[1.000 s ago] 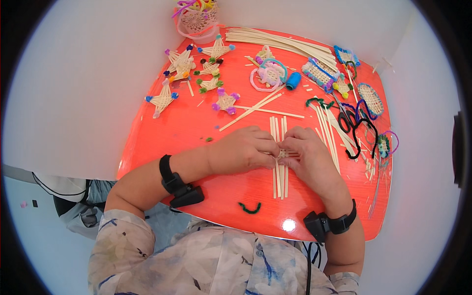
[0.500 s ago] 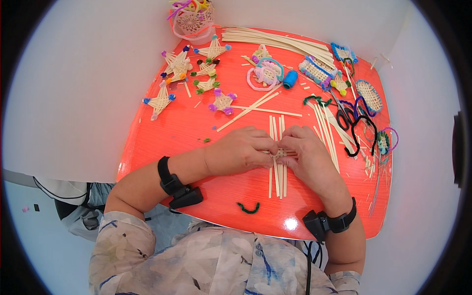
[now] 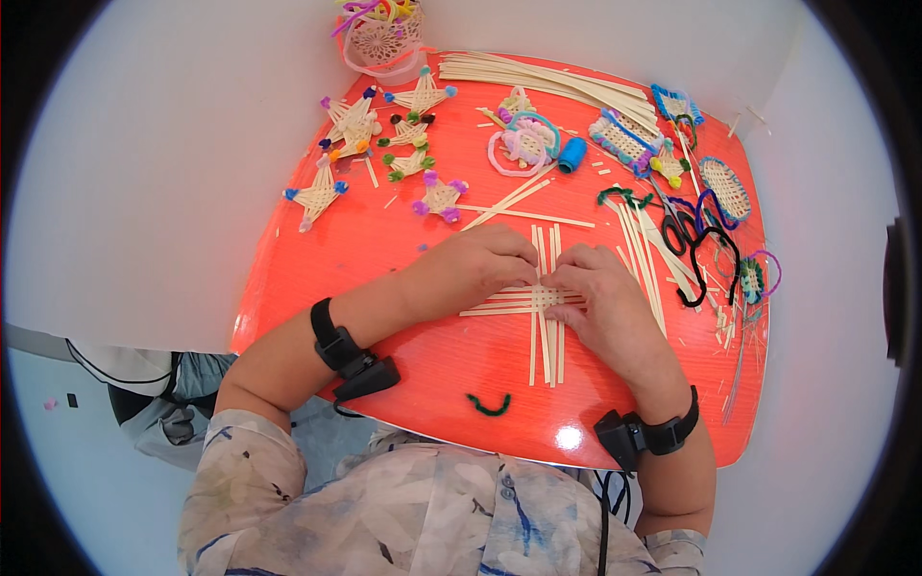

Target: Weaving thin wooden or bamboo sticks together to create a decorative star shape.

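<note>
A cross of pale flat strips (image 3: 545, 338) lies on the red table in front of me, upright strips interlaced with crosswise ones at the centre. My left hand (image 3: 488, 264) is at the weave's upper left, its fingertips pinched together on a strip. From the right, my right hand (image 3: 612, 300) grips the crosswise strips, thumb below and fingers above, and covers their right ends. A short dark green pipe cleaner (image 3: 488, 407) lies curved nearer to me.
Woven stars with pompom tips (image 3: 442, 198) lie at the left. A basket of pipe cleaners (image 3: 384, 43) and a bundle of long strips (image 3: 547, 82) are at the back. Scissors (image 3: 678, 230), blue thread (image 3: 571, 155), a woven oval (image 3: 725, 189) and loose strips (image 3: 642, 264) occupy the right.
My left hand has shifted up off the weave's left side, uncovering the left ends of the crosswise strips. My right hand stays nearly in place. The whole view has shifted slightly.
</note>
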A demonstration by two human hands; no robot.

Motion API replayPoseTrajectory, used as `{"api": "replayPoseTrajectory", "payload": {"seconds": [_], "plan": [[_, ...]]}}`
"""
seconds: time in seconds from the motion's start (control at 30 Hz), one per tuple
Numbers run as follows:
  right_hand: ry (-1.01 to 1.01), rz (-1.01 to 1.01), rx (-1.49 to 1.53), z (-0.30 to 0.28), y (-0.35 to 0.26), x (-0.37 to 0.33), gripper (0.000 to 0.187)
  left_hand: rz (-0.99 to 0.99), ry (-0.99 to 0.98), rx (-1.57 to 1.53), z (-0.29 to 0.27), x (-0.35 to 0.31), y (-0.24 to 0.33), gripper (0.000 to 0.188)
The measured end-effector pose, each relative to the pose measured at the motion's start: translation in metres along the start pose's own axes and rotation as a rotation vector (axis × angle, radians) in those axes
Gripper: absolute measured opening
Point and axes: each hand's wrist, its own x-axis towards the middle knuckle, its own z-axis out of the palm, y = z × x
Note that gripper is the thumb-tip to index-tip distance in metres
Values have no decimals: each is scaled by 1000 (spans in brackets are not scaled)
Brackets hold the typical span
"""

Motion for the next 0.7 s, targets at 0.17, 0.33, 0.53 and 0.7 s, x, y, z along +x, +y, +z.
{"api": "replayPoseTrajectory", "payload": {"seconds": [0.17,0.33,0.53,0.7], "plan": [[-3,10,5,0,-1,0,31,19,1,49,-2,4,4,21],[-1,2,3,0,-1,0,29,32,-4,60,-1,7,3,19],[-2,-1,6,0,-1,0,29,34,-6,58,1,7,2,17],[-1,-5,3,0,-2,1,29,41,11,61,1,7,2,16]]}}
